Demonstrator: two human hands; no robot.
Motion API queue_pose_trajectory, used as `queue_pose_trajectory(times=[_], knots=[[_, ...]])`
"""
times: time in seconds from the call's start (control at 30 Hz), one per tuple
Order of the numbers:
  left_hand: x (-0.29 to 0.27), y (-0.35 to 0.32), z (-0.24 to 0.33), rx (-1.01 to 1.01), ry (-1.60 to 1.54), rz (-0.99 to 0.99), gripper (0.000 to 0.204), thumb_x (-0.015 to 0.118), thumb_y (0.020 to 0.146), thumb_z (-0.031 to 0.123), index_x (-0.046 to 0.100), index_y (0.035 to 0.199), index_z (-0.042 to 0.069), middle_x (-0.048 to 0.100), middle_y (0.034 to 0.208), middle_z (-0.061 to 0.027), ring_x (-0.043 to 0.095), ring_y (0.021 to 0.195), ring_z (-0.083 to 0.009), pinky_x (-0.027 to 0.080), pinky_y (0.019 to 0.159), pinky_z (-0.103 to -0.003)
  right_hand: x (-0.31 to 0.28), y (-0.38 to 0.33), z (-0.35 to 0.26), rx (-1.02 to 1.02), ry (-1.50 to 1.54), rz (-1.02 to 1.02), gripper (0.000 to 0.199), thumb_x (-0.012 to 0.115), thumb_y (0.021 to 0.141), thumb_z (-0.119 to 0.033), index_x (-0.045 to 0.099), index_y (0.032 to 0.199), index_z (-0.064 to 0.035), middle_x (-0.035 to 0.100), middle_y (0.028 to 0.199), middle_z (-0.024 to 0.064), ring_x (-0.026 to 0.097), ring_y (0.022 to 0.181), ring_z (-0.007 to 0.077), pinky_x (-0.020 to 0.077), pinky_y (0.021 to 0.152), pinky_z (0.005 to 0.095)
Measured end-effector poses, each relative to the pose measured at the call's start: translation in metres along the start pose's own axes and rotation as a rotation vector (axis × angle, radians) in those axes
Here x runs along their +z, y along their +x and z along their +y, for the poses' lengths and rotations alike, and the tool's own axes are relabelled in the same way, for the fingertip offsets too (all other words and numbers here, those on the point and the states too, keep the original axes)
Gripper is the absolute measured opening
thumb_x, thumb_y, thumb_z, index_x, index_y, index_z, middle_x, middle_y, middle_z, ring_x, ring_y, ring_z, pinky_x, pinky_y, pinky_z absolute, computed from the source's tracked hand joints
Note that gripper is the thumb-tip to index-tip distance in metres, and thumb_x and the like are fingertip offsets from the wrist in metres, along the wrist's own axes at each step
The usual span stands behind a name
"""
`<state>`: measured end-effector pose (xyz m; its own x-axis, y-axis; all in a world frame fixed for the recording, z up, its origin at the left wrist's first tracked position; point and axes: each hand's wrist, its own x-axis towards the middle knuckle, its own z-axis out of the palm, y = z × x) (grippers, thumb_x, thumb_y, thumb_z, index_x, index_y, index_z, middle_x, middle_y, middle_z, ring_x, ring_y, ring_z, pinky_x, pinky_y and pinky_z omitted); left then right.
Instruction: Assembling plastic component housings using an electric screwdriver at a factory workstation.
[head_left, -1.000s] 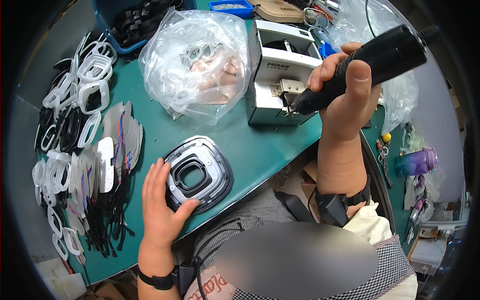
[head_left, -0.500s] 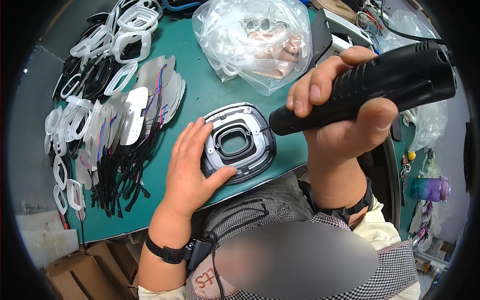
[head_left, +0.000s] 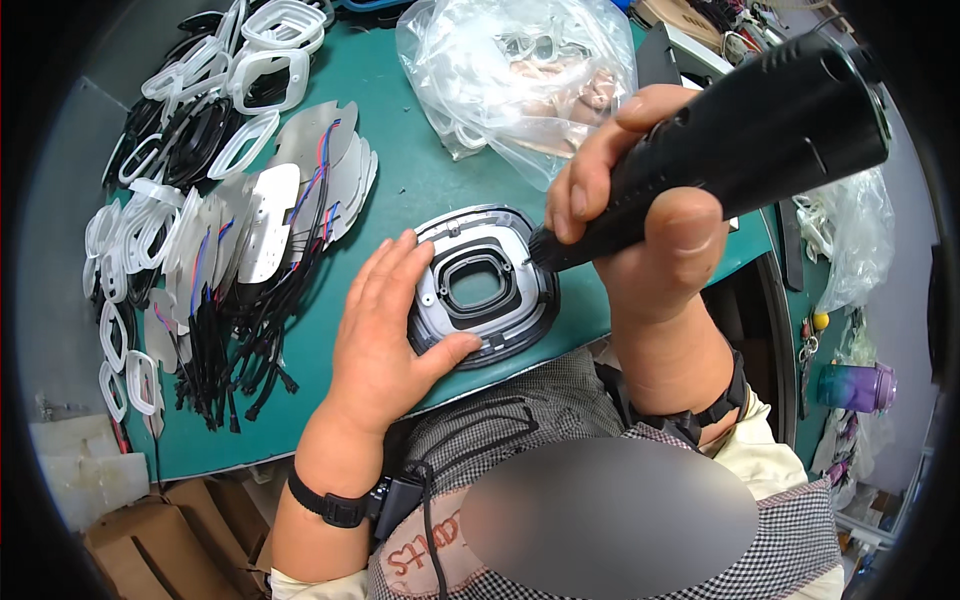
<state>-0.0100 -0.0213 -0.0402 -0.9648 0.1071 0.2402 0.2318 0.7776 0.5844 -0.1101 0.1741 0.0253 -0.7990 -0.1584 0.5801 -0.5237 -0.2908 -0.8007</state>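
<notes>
A rounded-square housing, with a black rim, a pale plate and an opening in its middle, lies flat near the front edge of the green table. My left hand grips its left side, fingers along the far left rim and thumb on the near edge. In my right hand is a thick black electric screwdriver, fingers and thumb wrapped round its body. Its nose slants down over the right side of the housing, with the bit at the pale plate. Whether the bit sits on a screw is too small to tell.
On the left lie metal plates with wires, black cables and stacked white frames. A clear plastic bag of parts sits beyond the housing. A purple-teal bottle stands far right; cardboard boxes are below left.
The screwdriver has tilted, its back end higher, and its nose has come slightly further in over the housing. My left hand keeps its hold; the whole view has shifted a little.
</notes>
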Motion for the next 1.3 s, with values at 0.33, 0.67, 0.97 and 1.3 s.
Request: queue_pose_trajectory(times=[0.33,0.67,0.97,1.3], knots=[[0.001,0.002,0.003,0.001,-0.021,-0.006,0.084,0.086,0.061,0.029,0.049,0.133,0.004,0.046,0.142,-0.0217,0.04,0.132,-0.042,0.034,0.11,-0.047,-0.004,-0.001,0.002,0.051,0.015,-0.037,0.066,0.07,0.082,-0.053,0.044,0.114,-0.0021,0.053,0.069,0.0098,0.053,0.053,0.019,0.0467,0.051,0.0305],[0.0,0.0,0.009,-0.017,-0.006,-0.032,0.086,0.085,0.061,0.027,0.048,0.136,0.005,0.045,0.143,-0.019,0.04,0.133,-0.0397,0.031,0.111,-0.046,-0.089,0.028,-0.059,-0.246,-0.051,0.427,0.059,0.059,0.086,-0.056,0.047,0.109,-0.003,0.052,0.067,0.0088,0.053,0.052,0.0201,0.0484,0.053,0.0336],[0.003,0.001,0.007,0.01,0.005,-0.023,0.089,0.086,0.06,0.026,0.047,0.137,0.005,0.045,0.144,-0.0181,0.039,0.134,-0.0402,0.032,0.111,-0.048,-0.117,0.03,-0.052,-0.304,-0.159,0.516,0.047,0.064,0.087,-0.04,0.047,0.105,0.0006,0.052,0.063,0.011,0.053,0.049,0.0198,0.0477,0.049,0.0307],[0.001,0.002,0.008,0.018,0.02,-0.022,0.089,0.085,0.06,0.026,0.046,0.137,0.005,0.045,0.144,-0.0197,0.039,0.134,-0.0404,0.032,0.111,-0.047,-0.123,0.02,-0.047,-0.259,-0.157,0.438,0.049,0.064,0.088,-0.04,0.047,0.107,0.0008,0.053,0.064,0.0101,0.054,0.051,0.0197,0.0476,0.05,0.0311]])
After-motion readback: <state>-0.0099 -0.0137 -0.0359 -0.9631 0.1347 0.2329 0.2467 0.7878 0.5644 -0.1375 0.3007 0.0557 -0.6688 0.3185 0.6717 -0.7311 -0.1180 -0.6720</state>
